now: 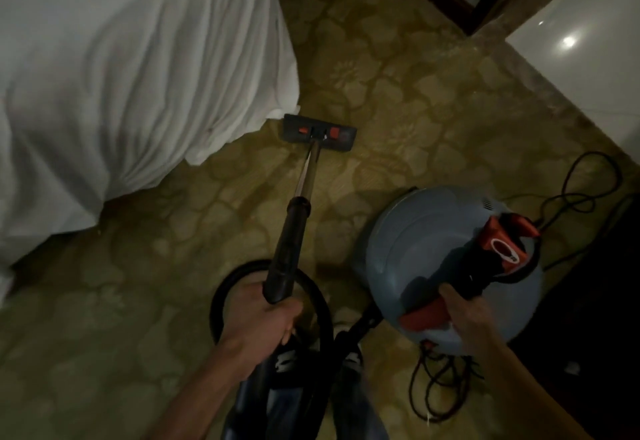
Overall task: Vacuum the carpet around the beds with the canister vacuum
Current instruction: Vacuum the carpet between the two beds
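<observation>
- Canister vacuum (450, 266): blue-grey round body sitting on the patterned carpet (398, 69), directly under and just ahead of the right hand's fingers.
- Right hand (465, 315) has its fingers curled shut around the black and orange carry handle (485, 266) on top of the canister; the thumb lies along the handle, pointing away from the person.
- Left hand (266, 315) is wrapped tight around the lower end of the black wand grip (287, 249), fingers pressed together, thumb over the top.
- From those left fingers the grip runs up and away into a shiny metal tube (308, 173), ending at the flat floor head (318, 131) with two orange tabs, well ahead of the fingers.
- The floor head lies flat on the carpet, its left end just beside the hanging corner of the white bed sheet (138, 69), which is ahead of and left of the left hand. Can't tell if they actually touch.
- Black hose (225, 287) loops in a ring right behind and below the left fingers.
- Dark power cord (581, 190) lies in loose loops on the carpet beyond the right fingers, with more tangled cord below the right wrist.
- Glossy white tiled floor (588, 41) far ahead of the right hand.
</observation>
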### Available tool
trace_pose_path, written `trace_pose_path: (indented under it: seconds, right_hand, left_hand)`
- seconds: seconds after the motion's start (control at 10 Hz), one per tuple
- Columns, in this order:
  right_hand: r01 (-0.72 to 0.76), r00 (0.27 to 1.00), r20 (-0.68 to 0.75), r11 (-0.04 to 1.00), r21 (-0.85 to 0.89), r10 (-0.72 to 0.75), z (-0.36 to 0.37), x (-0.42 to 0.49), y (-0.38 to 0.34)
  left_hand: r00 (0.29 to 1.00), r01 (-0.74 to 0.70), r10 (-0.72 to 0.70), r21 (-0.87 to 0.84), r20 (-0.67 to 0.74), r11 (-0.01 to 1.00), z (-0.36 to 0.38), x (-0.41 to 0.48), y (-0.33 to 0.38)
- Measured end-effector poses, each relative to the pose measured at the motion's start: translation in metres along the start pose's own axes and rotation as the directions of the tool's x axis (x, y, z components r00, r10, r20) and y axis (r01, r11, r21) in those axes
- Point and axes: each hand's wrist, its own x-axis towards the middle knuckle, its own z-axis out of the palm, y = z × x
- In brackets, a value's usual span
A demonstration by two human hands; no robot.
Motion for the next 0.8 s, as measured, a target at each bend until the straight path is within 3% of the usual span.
trace_pose_path:
  seconds: [0.2,0.4,0.6,0.8]
  right_hand:
    - [0.080,0.993,0.082,0.997,0.012,-0.081,0.046,-0.047,0.048]
    - [0.151,0.988,0.038,0.988,0.028,-0.152,0.092,-0.074,0.100]
    - [0.134,0.988,0.086,0.989,-0.055,-0.129,0.134,-0.067,0.159]
    - [0.073,0.994,0.079,0.997,0.003,-0.073,0.179,-0.103,0.191]
  left_hand:
    - [0.999,0.018,-0.020,-0.038,-0.048,0.999,-0.035,-0.057,-0.078]
    - [0.985,0.033,-0.049,-0.096,-0.164,0.995,-0.055,-0.124,-0.152]
    - [0.973,0.050,-0.090,-0.185,-0.212,0.981,-0.093,-0.177,-0.220]
    - [0.963,0.020,-0.099,-0.297,-0.250,0.955,-0.149,-0.201,-0.281]
